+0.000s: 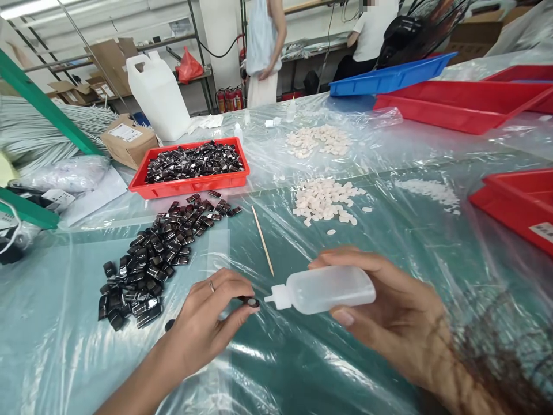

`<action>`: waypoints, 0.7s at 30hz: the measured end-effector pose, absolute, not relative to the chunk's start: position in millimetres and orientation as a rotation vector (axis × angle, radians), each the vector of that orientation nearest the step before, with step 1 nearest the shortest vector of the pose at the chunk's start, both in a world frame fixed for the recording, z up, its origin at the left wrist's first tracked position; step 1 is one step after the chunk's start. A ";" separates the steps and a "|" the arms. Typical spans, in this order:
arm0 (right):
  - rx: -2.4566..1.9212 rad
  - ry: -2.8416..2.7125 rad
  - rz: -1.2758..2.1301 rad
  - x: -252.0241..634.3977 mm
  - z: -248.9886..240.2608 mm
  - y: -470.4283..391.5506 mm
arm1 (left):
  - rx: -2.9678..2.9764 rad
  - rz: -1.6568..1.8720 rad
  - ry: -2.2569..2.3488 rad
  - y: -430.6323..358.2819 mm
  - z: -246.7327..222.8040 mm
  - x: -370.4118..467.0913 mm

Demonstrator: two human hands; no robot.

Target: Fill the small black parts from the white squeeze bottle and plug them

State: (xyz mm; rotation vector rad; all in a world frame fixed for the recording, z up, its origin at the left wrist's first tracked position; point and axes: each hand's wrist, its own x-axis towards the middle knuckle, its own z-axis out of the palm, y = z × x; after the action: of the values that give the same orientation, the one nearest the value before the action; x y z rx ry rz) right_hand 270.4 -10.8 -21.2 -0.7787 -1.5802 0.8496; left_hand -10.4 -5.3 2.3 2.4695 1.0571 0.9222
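Note:
My left hand (213,314) pinches a small black piece (250,301) between thumb and forefinger, its pale round spot facing up. My right hand (384,314) grips a translucent squeeze bottle (332,289), held sideways with its white nozzle pointing left, a short gap from the black piece. A heap of glossy black pieces (151,259) lies to the left of my left hand. Beyond the bottle is a pile of small whitish pieces (324,200). A thin wooden stick (262,241) lies on the plastic-covered table (302,357) between the two piles.
A red tray (190,185) full of black pieces stands behind the heap, near a white jug (158,95) and cardboard box (129,140). More whitish pieces (319,140) lie farther back. Red trays (458,104) and a blue tray (389,78) are at the right. Two people are in the background.

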 end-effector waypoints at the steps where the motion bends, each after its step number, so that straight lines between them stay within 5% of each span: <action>1: -0.773 -1.614 0.831 269.3 -21.7 -12.3 | 2.456 0.945 1.029 -4.5 3.0 -9.6; 12: -0.777 -1.801 0.682 268.5 -26.9 -17.6 | 2.476 0.966 1.011 -7.6 6.1 -6.1; 21: -0.674 -2.204 0.096 287.2 -35.7 -27.3 | 2.511 0.952 0.963 -7.7 7.5 -5.2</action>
State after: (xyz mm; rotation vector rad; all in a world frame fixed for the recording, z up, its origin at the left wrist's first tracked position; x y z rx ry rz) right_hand 287.2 -27.3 -35.7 -0.6736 -2.2037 0.0961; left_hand -5.2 -7.7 7.5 2.5113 0.9635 0.9519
